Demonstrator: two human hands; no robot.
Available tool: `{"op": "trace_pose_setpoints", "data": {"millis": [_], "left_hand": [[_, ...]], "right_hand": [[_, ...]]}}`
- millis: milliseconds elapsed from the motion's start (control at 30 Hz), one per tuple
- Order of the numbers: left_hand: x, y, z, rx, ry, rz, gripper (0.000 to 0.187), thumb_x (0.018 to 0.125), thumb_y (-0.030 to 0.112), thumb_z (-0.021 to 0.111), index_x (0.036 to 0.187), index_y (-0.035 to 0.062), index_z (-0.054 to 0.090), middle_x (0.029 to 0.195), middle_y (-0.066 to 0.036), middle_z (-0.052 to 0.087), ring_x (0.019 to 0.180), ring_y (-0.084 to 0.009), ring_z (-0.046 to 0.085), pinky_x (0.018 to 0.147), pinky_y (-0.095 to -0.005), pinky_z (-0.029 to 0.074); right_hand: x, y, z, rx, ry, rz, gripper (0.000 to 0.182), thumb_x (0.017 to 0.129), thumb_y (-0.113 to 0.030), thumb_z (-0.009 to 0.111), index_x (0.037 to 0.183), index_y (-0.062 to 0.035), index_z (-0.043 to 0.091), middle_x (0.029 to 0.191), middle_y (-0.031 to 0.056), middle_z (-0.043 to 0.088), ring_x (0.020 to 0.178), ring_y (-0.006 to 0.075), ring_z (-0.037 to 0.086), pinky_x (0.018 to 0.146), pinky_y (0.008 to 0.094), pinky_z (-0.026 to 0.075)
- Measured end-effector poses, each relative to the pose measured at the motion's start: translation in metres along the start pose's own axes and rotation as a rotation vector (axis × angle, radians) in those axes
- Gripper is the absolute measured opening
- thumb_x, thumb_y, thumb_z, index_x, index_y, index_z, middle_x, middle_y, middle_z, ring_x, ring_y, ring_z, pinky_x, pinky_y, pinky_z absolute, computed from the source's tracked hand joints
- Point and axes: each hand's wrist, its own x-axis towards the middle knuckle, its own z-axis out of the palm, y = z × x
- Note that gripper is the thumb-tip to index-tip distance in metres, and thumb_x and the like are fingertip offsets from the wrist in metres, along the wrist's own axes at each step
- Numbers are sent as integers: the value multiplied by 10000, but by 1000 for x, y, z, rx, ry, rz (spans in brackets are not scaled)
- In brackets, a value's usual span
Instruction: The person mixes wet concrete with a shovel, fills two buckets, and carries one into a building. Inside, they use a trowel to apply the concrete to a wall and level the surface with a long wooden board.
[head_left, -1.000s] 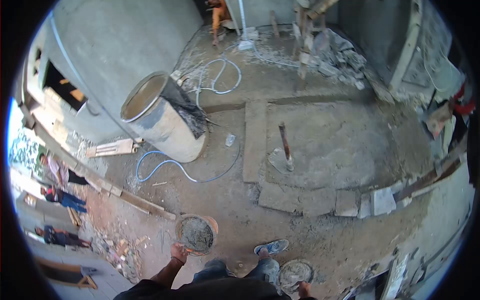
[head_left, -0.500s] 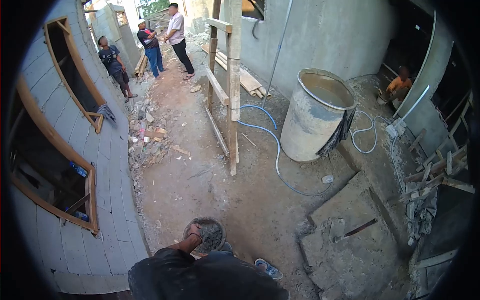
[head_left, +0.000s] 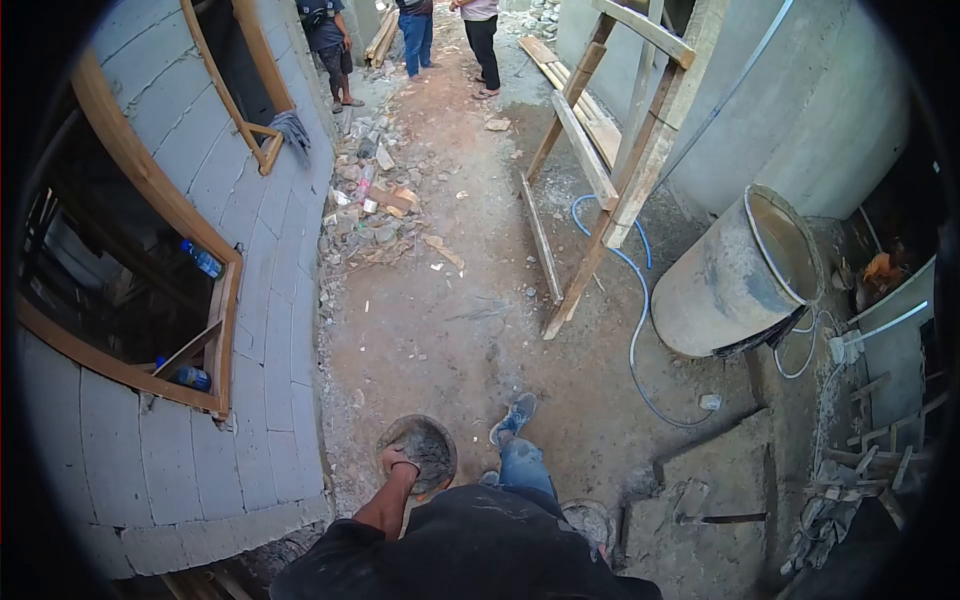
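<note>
My left hand (head_left: 398, 458) grips the left rim of a round bucket (head_left: 428, 462) filled with wet grey mortar, low in front of my body. A second round container (head_left: 590, 522) with grey material shows beside my right hip, partly hidden by my dark shirt. A small skin-coloured patch at its edge may be my right hand (head_left: 603, 550); its fingers cannot be made out.
A block wall (head_left: 265, 330) with wooden window frames runs along the left. Rubble (head_left: 375, 215) lies beside it. A wooden frame (head_left: 620, 150), a large drum (head_left: 725, 285) and a hose (head_left: 634, 345) stand or lie at right. Several people are farther off; a slab (head_left: 700, 470) lies low right.
The view has tipped down and swung. The mortar bucket has moved slightly in my left hand, my leg has stepped forward, and the second container has come into view.
</note>
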Motion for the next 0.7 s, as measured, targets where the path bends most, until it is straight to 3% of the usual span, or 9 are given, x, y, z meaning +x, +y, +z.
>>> {"op": "trace_pose_setpoints", "data": {"millis": [67, 167, 300, 367, 433, 467, 533, 567, 700], "left_hand": [[-96, 27, 38, -42, -9, -8, 444, 603, 219, 527, 1004, 28, 509, 1096, -129, 564, 1007, -356, 505, 859, -475, 387], [29, 40, 34, -191, -50, 23, 366, 623, 216, 514, 899, -23, 546, 995, -158, 595, 853, -355, 551, 866, -431, 415], [74, 76, 76, 7, 203, 39, 486, 673, 265, 491, 1058, -25, 546, 1081, -166, 581, 991, -338, 541, 898, -449, 401], [79, 85, 86, 59, 318, 61, 538, 722, 296, 490, 1138, -41, 538, 1120, -167, 577, 1037, -315, 533, 886, -448, 412], [116, 108, 120, -342, 270, 38, 445, 660, 281, 490, 1016, 22, 551, 1161, -158, 536, 1018, -343, 517, 916, -456, 380], [109, 123, 132, -264, 314, 69, 461, 675, 294, 486, 1048, 28, 544, 1172, -137, 536, 1030, -327, 514, 919, -448, 378], [64, 148, 188, 15, 417, 131, 496, 705, 321, 479, 1112, 42, 530, 1193, -96, 537, 1053, -295, 508, 926, -433, 375], [36, 159, 222, 69, 440, 146, 513, 721, 335, 475, 1144, 49, 522, 1204, -75, 537, 1065, -278, 506, 929, -426, 374], [99, 214, 271, -48, 645, 202, 479, 738, 304, 600, 1104, -4, 586, 1075, -156, 598, 953, -263, 561, 827, -377, 457]], "right_hand": [[32, -48, 24, 138, -42, 54, 93, 655, -111, 620, 612, -59, 556, 589, 102, 548, 553, 248, 553, 531, 356, 447], [83, -122, 74, 245, -86, 115, 105, 637, -101, 596, 581, -60, 518, 556, 99, 504, 502, 246, 507, 490, 356, 406], [145, -239, 154, 339, -138, 120, 125, 613, -89, 565, 538, -61, 468, 512, 95, 444, 435, 242, 446, 435, 356, 352], [167, -289, 189, 356, -167, 9, 137, 601, -83, 549, 517, -62, 443, 489, 93, 415, 402, 240, 416, 407, 356, 324], [175, -344, 224, 387, -204, -244, 149, 589, -77, 533, 495, -63, 418, 467, 91, 385, 368, 239, 385, 380, 356, 297], [180, -369, 241, 427, -193, -207, 155, 583, -73, 525, 485, -63, 405, 456, 90, 370, 351, 238, 370, 366, 355, 284], [208, -437, 282, 497, -32, 394, 150, 581, -60, 518, 486, -74, 403, 444, 73, 353, 353, 222, 366, 357, 351, 266], [215, -465, 295, 537, -91, 343, 126, 588, -58, 505, 503, -72, 414, 455, 68, 354, 370, 217, 372, 371, 351, 274], [223, -598, 345, 573, -135, 298, 97, 589, -42, 487, 513, -64, 430, 452, 52, 335, 365, 192, 360, 358, 338, 253]]}}
